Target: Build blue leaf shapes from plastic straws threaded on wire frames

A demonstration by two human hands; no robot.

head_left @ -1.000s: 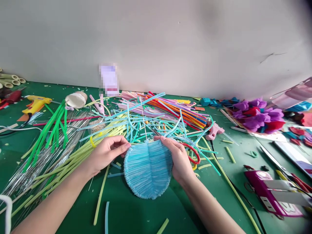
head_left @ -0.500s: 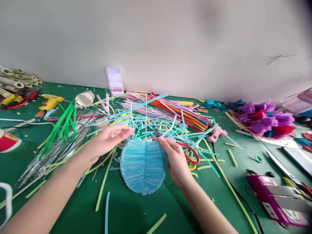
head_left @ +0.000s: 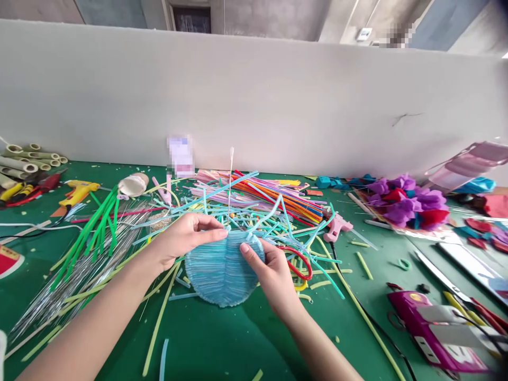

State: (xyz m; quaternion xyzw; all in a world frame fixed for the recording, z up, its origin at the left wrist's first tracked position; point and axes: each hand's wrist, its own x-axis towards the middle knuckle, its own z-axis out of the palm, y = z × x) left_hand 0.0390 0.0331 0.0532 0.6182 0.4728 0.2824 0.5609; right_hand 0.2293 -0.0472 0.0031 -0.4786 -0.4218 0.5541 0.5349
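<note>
A round, ribbed leaf of blue pipe cleaners hangs upright over the table, with a centre ridge. Its thin wire stem sticks up from the top. My left hand pinches the leaf's top edge at the foot of the stem, thumb and forefinger together. On the right edge, my right hand grips the leaf, its thumb flat on the front and the fingers behind, partly hidden. Just behind lie loose blue and green pipe cleaners and red-handled scissors.
Coloured pipe-cleaner bundles lie at the back against a pale partition. To the left are a yellow glue gun and silvery wires. A pink glue gun, a knife and a magenta power strip lie right.
My left hand has moved in from beside the leaf and closed on its top edge. My right thumb has shifted down onto the leaf's front. The view has tilted up.
</note>
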